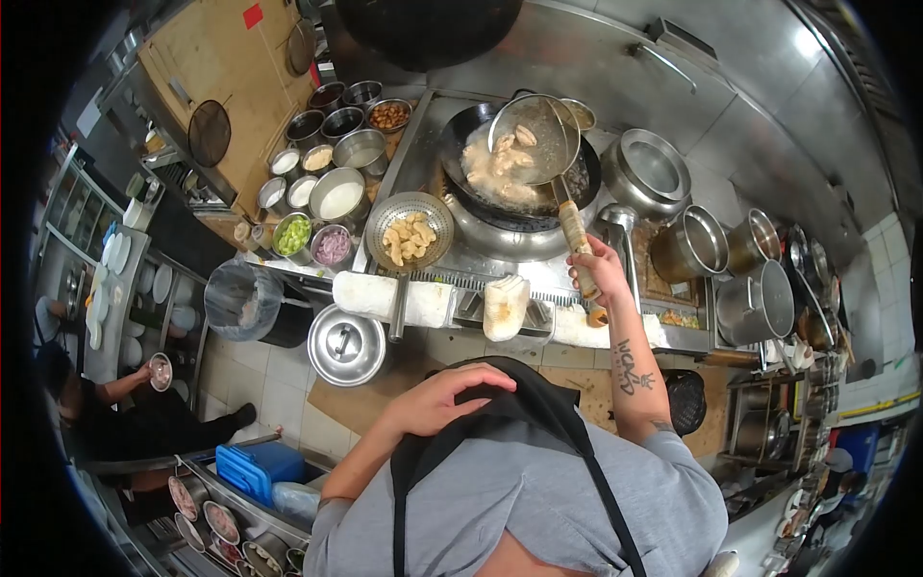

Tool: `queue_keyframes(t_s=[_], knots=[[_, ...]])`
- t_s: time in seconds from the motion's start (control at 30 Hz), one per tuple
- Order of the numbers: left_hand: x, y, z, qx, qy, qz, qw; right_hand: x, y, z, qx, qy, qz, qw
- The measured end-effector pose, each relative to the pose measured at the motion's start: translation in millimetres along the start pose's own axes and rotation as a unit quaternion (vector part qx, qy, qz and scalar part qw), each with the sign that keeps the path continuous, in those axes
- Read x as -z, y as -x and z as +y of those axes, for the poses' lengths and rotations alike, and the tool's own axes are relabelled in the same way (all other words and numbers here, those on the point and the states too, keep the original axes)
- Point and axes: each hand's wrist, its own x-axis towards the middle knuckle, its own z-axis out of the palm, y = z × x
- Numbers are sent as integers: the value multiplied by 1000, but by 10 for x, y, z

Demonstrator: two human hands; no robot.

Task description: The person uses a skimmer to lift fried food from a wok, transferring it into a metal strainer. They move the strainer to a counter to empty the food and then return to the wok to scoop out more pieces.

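Note:
My right hand is wrapped round the pale wrapped handle of a wire-mesh skimmer. The skimmer's basket overlaps a black wok, where light pieces of food lie in pale bubbling oil; some pieces show within the mesh ring. My left hand lies against the black apron at my front, fingers stretched out and thumb apart. Left of the wok, a perforated strainer holds golden pieces, its handle pointing towards me. A ladle stands just beyond my right hand.
Metal pots of liquids and seasonings crowd the left counter, beside chopped greens and purple onion. Folded white cloths line the stove's front edge. Large pots stand right. A lidded pot sits low left; another person's hand holds a bowl.

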Motion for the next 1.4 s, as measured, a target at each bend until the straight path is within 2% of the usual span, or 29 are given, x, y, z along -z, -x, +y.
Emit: queue_keyframes(t_s=[0.13, 0.23, 0.43, 0.53, 0.7, 0.93, 1.27, 1.4], knots=[[-14, -18, 7, 2, -1, -4, 1000, 33, 34, 31, 5, -12, 20, 1000], [-17, -22, 15, 7, -1, -3, 1000, 66, 57, 12, 16, 30, 43, 998], [-34, -8, 7, 11, 1, 1, 1000, 65, -146, 60, 77, 202, 111, 970], [-33, 1, 16, 7, 1, 3, 1000, -90, -178, -53, -10, 217, 99, 971], [-32, 27, 14, -4, -1, 8, 1000, -158, -159, -259, -84, 58, 4, 995], [-18, 21, 38, -2, -14, 1, 1000, -8, -35, -439, -110, 21, -74, 991], [-25, -3, 54, 12, -23, -4, 1000, 214, 216, -121, -60, 60, -92, 992], [-31, -10, 68, 12, -20, -1, 1000, 178, 318, -7, -31, 60, -58, 996]])
